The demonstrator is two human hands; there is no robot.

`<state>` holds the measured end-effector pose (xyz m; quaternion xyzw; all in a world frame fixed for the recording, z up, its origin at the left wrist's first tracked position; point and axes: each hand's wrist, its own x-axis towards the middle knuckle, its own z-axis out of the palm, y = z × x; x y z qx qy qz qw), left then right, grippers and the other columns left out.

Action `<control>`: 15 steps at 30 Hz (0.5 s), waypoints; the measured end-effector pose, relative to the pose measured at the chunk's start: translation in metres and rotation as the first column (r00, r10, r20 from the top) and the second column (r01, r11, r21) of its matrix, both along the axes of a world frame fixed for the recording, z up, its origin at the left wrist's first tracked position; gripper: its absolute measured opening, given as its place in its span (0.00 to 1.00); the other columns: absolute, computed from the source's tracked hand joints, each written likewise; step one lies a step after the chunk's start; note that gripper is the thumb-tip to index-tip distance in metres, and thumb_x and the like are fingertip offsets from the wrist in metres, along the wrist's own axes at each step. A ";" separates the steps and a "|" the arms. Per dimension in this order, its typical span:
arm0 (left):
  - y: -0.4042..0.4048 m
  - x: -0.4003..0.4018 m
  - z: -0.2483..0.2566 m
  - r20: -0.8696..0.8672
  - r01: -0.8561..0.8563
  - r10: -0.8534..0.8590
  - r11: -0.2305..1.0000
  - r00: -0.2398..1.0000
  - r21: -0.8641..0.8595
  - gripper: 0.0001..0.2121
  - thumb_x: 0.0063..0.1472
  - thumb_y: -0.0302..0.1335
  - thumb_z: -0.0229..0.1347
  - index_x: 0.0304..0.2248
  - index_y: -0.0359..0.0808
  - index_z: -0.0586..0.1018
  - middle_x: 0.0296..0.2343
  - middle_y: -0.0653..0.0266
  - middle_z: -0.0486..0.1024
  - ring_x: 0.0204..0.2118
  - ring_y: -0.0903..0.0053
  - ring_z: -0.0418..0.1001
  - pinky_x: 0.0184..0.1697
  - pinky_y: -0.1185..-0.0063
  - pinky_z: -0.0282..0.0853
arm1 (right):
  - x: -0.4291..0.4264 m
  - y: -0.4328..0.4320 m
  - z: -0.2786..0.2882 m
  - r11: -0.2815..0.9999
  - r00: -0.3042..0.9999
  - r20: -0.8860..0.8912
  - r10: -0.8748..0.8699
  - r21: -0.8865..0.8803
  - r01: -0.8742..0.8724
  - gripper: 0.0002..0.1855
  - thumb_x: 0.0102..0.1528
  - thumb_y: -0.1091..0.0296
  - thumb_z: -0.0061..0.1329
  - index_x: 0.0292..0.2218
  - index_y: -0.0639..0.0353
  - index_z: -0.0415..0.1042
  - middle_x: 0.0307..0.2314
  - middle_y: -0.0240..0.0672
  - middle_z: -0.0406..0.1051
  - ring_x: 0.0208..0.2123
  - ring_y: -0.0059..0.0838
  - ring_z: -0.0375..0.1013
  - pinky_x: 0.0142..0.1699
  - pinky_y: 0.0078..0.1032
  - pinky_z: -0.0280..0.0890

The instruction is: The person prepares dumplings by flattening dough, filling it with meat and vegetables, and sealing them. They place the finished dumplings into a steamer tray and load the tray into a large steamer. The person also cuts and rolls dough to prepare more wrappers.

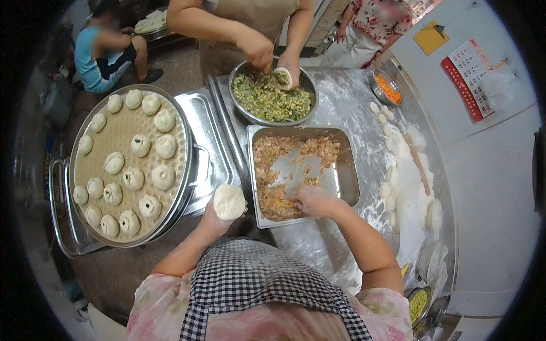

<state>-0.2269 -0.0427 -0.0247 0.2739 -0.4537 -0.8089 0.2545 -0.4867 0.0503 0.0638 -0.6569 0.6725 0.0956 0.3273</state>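
On the palm and fingers of my left hand (216, 217) lies a round, flat dough wrapper (229, 202), with no filling seen on it. My right hand (313, 200) is down in a rectangular steel pan (352, 170) of minced meat filling (266, 170). Its fingers are closed around a yellow utensil (285, 203), mostly hidden by the hand and the mince. The pan's bottom shows bare metal in the middle. To my left, a round perforated steamer tray (128, 108) holds several pleated buns (163, 177), some with a dark green bit at the top.
Across from me, a co-worker's hands (260, 49) fill a wrapper over a steel bowl of green vegetable filling (273, 100). Dough pieces (386, 189), flour and a wooden rolling pin (416, 164) lie at right. A bowl of orange shreds (387, 88) stands beyond. Two other people are farther back.
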 end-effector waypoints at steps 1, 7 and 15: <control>0.000 0.000 0.000 0.017 0.002 -0.001 1.000 1.000 -0.030 0.20 0.52 0.17 0.54 0.45 0.33 0.65 0.34 0.58 0.72 0.34 0.73 0.74 0.36 0.77 0.72 | -0.002 0.001 -0.005 0.999 0.999 0.032 0.023 -0.040 -0.022 0.18 0.50 0.70 0.42 0.44 0.55 0.71 0.32 0.50 0.70 0.36 0.49 0.69 0.42 0.39 0.62; -0.001 0.000 0.013 0.014 -0.008 0.008 0.999 1.000 -0.048 0.19 0.53 0.22 0.55 0.44 0.33 0.65 0.32 0.59 0.72 0.31 0.75 0.74 0.31 0.79 0.71 | -0.011 0.002 -0.025 0.997 0.997 0.081 0.018 -0.079 -0.012 0.16 0.50 0.67 0.41 0.39 0.58 0.72 0.35 0.49 0.70 0.40 0.47 0.69 0.46 0.37 0.63; -0.012 0.011 -0.012 0.147 0.005 0.091 0.836 0.985 -0.549 0.15 0.56 0.25 0.52 0.43 0.31 0.68 0.31 0.61 0.73 0.30 0.78 0.73 0.33 0.79 0.70 | -0.010 -0.001 -0.007 1.000 0.984 0.176 -0.024 0.004 0.024 0.16 0.54 0.66 0.42 0.44 0.60 0.69 0.38 0.47 0.68 0.42 0.43 0.66 0.46 0.35 0.61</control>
